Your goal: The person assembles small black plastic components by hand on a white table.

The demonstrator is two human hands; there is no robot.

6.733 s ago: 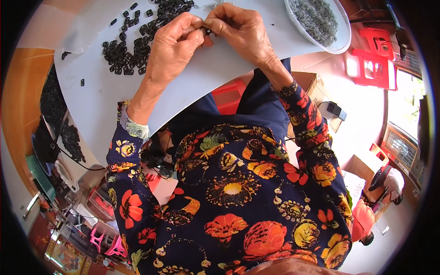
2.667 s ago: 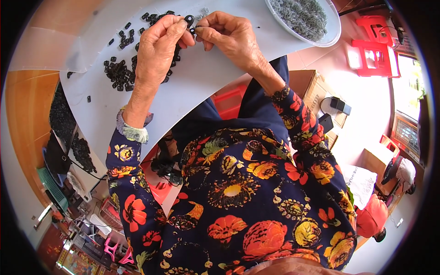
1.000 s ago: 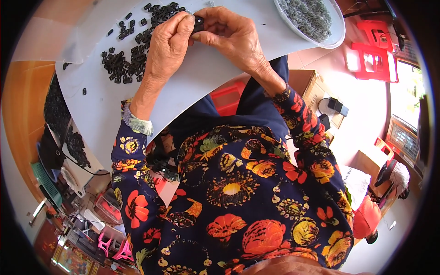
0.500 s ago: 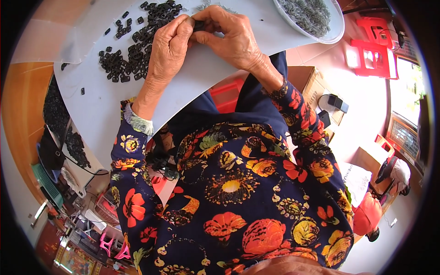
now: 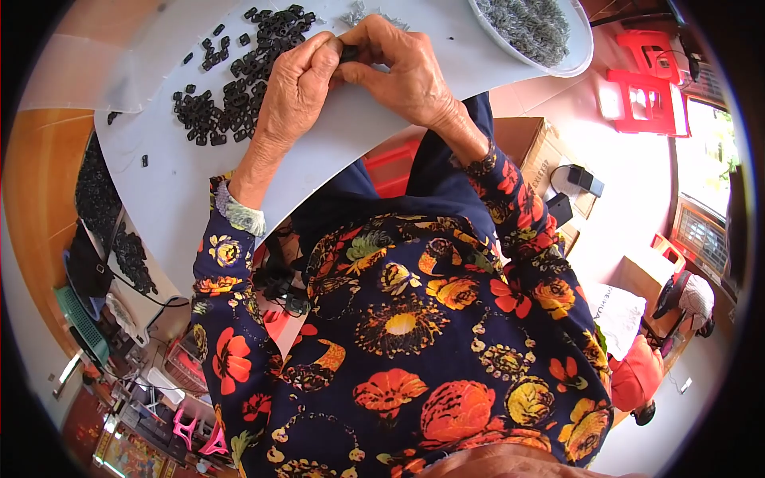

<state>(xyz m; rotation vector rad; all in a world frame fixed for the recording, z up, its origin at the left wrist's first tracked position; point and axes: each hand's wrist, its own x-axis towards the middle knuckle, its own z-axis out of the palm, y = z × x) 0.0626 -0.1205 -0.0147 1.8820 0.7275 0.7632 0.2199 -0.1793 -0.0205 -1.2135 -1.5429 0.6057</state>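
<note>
Over the pale table [image 5: 159, 191] my two hands meet at the fingertips. A small black plastic piece [image 5: 349, 52] sits between them, largely covered by fingers. My left hand [image 5: 299, 88] pinches it from one side, thumb against the index finger. From the other side my right hand [image 5: 402, 72] grips it with curled fingers. Beside my left hand lies a loose heap of small black plastic parts [image 5: 239, 99], each with openings in it. Past my fingers are some small clear-grey pieces [image 5: 358, 14], partly hidden by the right hand.
A white round tub [image 5: 588, 60] full of small grey pieces stands at the table's right edge. More black parts [image 5: 100, 191] lie in a mass at the left. Red stools [image 5: 649, 99] and a cardboard box [image 5: 518, 143] are on the right. Another person [image 5: 637, 370] is at the lower right.
Both hands stay together on the black piece. The right hand has shifted slightly left and down, and its fingers have moved a little around the piece.
</note>
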